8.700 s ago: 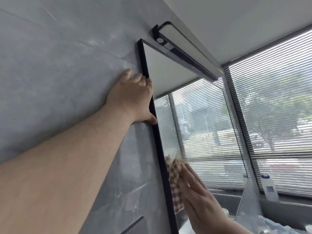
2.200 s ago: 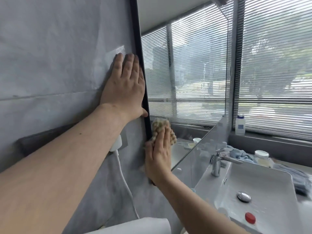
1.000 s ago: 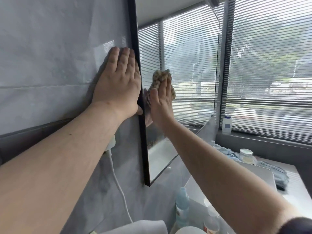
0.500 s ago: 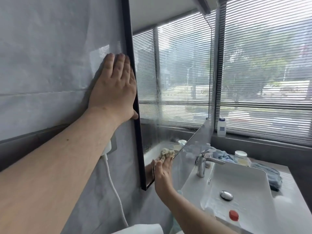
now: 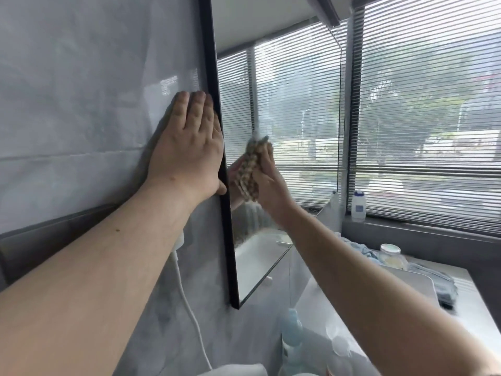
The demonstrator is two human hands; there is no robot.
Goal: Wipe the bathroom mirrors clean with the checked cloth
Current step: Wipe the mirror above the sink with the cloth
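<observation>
— While the wiping step is plainly in hand, where is the cloth (image 5: 250,165) being worked?

— It is pressed against the glass of the mirror (image 5: 295,131), near the black frame (image 5: 217,126) on the near edge and roughly at mid-height. It is bunched up under the right hand (image 5: 267,177), whose fingers are curled round it (the wad is pinched between palm and glass, as far as can be judged).

— And the other grip?

— Nothing is held by the left hand (image 5: 189,147). It is laid flat on the grey wall (image 5: 81,104), fingers straight and together, with its edge touching the frame; a bracing hold is suggested, nothing more.

— How far along is the job judged to be?

— Midway at best. A streaky, misted patch can be made out on the glass below the cloth, so the lower part is probably still to be gone over.

— What is called for next?

— A firm sweep across that patch, with pressure kept even and the cloth held bunched so that no corner slips loose. The bottles (image 5: 291,340) on the desk (image 5: 406,308) below should be kept clear of the forearm.
</observation>
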